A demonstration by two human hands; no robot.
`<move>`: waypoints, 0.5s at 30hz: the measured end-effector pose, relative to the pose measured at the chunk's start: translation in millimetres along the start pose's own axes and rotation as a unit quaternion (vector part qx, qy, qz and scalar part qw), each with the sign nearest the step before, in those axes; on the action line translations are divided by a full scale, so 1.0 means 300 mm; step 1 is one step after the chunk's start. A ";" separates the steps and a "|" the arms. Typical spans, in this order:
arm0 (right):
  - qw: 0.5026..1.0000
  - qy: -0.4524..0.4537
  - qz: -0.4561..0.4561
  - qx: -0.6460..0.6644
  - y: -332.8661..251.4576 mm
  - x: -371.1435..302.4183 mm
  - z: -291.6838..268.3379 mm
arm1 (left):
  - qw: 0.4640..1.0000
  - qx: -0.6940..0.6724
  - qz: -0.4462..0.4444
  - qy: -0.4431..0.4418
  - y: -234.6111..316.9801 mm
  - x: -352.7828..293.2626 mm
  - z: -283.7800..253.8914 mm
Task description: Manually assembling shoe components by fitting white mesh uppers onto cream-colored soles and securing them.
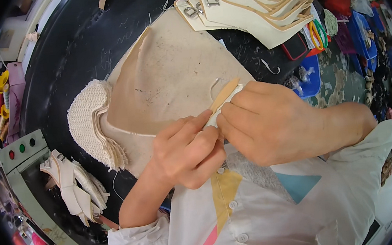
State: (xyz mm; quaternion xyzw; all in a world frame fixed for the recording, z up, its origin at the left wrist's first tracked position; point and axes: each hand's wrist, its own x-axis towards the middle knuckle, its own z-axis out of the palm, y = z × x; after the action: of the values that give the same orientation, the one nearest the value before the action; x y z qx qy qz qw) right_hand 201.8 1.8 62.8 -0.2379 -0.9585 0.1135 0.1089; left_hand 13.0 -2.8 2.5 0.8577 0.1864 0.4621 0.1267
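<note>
Nearest the camera, a white shirt [270, 210] with yellow, blue and pink patches fills the lower middle, both forearms rising out of its sleeves. The left hand [187, 154] is curled closed, thumb and forefinger pinching the lower end of a cream strap piece [224, 100] backed with tan. The right hand [271, 122] meets it from the other side, fingers folded tight over the same piece, so that only its upper end shows between the knuckles. Both hands touch each other above the near edge of a worn beige work pad [173, 77].

The pad's middle lies bare beyond the hands, as far as its upper corner. Against its left edge leans a stack of cream knitted pieces [92, 120], overlapping that edge. Left of these, near the table's rim, lies a small heap of strap parts with buckles [72, 186], just beside a grey box with coloured buttons [22, 151]. The black tabletop [70, 45] stays open at the upper left. At the far side, a fanned row of cream buckled straps [250, 4] lies well apart from the hands.
</note>
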 end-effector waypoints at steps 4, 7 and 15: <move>1.000 -0.014 -0.010 -0.005 0.006 -0.003 0.003 | 0.999 0.028 0.029 -0.025 -0.001 -0.002 0.000; 0.997 0.049 0.022 0.063 0.028 -0.014 0.052 | 0.999 0.029 0.022 -0.027 0.009 0.006 -0.011; 0.903 -0.049 0.399 0.154 0.244 -0.302 -0.096 | 0.993 0.001 -0.109 -0.034 0.018 -0.065 -0.146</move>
State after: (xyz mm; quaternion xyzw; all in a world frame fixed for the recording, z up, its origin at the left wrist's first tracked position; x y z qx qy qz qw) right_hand 319.1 26.2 56.4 -0.5748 -0.7580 0.3054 0.0429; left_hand -32.4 -14.2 13.9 0.8478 0.2750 0.4156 0.1816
